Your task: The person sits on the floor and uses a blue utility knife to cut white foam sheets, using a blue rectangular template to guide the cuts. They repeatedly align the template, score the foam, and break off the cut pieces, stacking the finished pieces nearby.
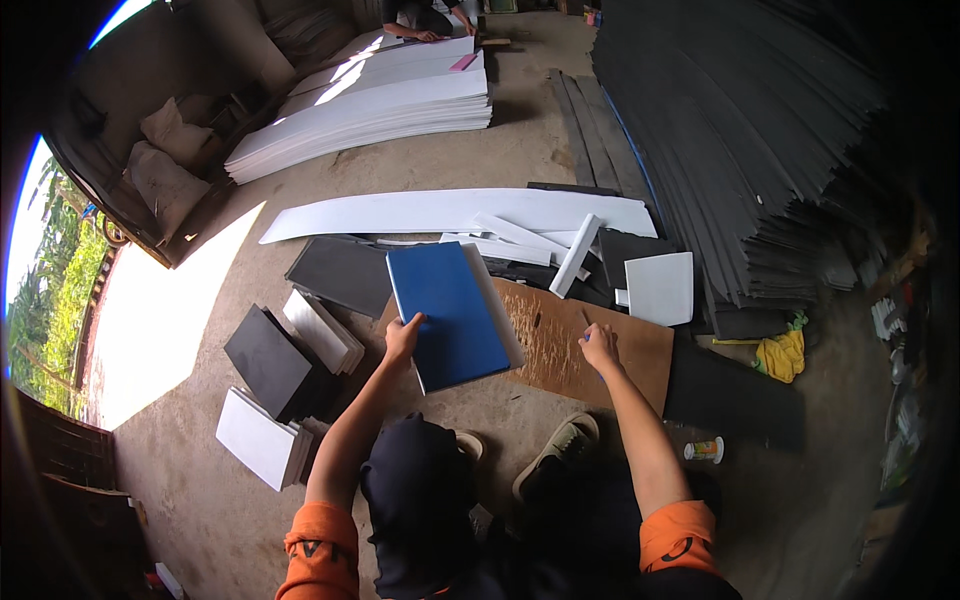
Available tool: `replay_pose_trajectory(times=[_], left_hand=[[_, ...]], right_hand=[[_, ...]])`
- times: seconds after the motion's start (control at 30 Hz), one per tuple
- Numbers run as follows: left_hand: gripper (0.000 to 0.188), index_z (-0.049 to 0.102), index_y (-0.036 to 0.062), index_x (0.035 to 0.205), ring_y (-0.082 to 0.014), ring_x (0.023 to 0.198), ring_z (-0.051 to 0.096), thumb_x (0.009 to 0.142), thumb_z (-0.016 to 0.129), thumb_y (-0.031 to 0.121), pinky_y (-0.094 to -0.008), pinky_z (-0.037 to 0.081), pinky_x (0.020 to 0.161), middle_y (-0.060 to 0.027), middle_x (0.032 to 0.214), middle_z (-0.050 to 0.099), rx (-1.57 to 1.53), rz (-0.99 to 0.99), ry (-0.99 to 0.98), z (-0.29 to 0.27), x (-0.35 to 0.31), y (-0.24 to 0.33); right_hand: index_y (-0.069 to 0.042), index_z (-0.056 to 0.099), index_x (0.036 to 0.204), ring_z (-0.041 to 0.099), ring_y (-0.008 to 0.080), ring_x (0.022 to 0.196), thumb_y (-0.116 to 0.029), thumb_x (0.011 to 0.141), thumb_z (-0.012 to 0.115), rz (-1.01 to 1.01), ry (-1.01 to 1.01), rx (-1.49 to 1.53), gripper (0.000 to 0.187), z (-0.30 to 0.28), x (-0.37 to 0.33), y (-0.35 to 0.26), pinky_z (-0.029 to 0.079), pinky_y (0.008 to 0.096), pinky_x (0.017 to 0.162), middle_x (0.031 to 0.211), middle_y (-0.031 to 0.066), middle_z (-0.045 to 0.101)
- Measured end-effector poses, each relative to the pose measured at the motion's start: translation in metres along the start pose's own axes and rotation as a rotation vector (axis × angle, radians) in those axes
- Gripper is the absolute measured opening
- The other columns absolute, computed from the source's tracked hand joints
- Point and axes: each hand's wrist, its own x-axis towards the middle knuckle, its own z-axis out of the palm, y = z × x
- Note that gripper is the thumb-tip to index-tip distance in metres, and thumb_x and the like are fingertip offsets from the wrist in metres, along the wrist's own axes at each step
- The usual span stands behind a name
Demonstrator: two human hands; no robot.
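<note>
My left hand (403,338) grips the left edge of a blue rectangular foam sheet (455,315), thumb on top. A greyish-white sheet (505,325) shows beneath its right side. The stack is tilted above a worn brown board (640,350) that lies on the floor with gouges across its middle. My right hand (600,347) is closed around a slim blue-handled knife (586,319), with its tip pointing away from me over the board. Most of the handle is hidden in my fingers.
White strips (572,258) and a long white sheet (400,212) lie beyond the board. Cut black pieces (270,360) and white pieces (262,440) are piled at left. Right are a yellow cloth (780,357), a cup (704,450) and stacked black sheets (720,150). Another person (425,18) works far off.
</note>
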Motion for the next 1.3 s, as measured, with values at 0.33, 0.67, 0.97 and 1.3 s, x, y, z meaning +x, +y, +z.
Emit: replay_pose_trajectory(times=[0.33,0.67,0.97,1.3], left_hand=[[0.030,0.057,-0.0023,0.089,-0.0133,0.068,0.055,0.072,0.061,0.023,-0.0256,0.044,0.063,-0.0062,0.076,0.059,-0.115,-0.216,-0.083,0.041,0.008,-0.077],[0.023,0.055,0.0003,0.088,-0.0102,0.066,0.053,0.075,0.058,0.018,-0.0249,0.043,0.061,-0.0033,0.075,0.056,-0.288,-0.197,0.034,-0.005,0.015,-0.082],[0.055,0.045,-0.0006,0.105,-0.0313,0.097,0.047,0.063,0.068,0.027,-0.0381,0.037,0.083,-0.0173,0.101,0.048,0.418,-0.129,0.325,0.010,0.037,-0.091],[0.089,0.025,0.0055,0.126,-0.0343,0.126,0.011,0.056,0.074,0.030,-0.0581,0.008,0.096,-0.0133,0.132,0.019,0.797,0.443,0.057,0.010,0.039,-0.037]], right_hand=[[-0.003,0.045,0.104,0.047,0.0276,0.094,-0.022,0.074,0.060,0.050,0.251,-0.409,0.039,0.051,-0.007,0.028,0.042,0.0375,0.076,0.097,0.0136,0.047],[-0.008,0.047,0.102,0.047,0.0120,0.044,-0.024,0.090,0.036,0.098,-0.207,0.964,0.023,0.050,0.016,-0.081,0.041,0.0264,0.039,0.060,0.0047,0.047],[-0.009,0.037,0.067,0.030,0.0064,0.030,-0.042,0.088,0.040,0.109,-0.289,0.789,0.038,0.064,0.024,-0.155,0.025,0.0226,0.028,0.043,-0.0034,0.033],[-0.006,0.041,0.083,0.039,0.0085,0.036,-0.024,0.088,0.039,0.070,-0.314,0.582,0.019,0.102,0.042,-0.165,0.034,0.0248,0.030,0.051,0.0002,0.042]])
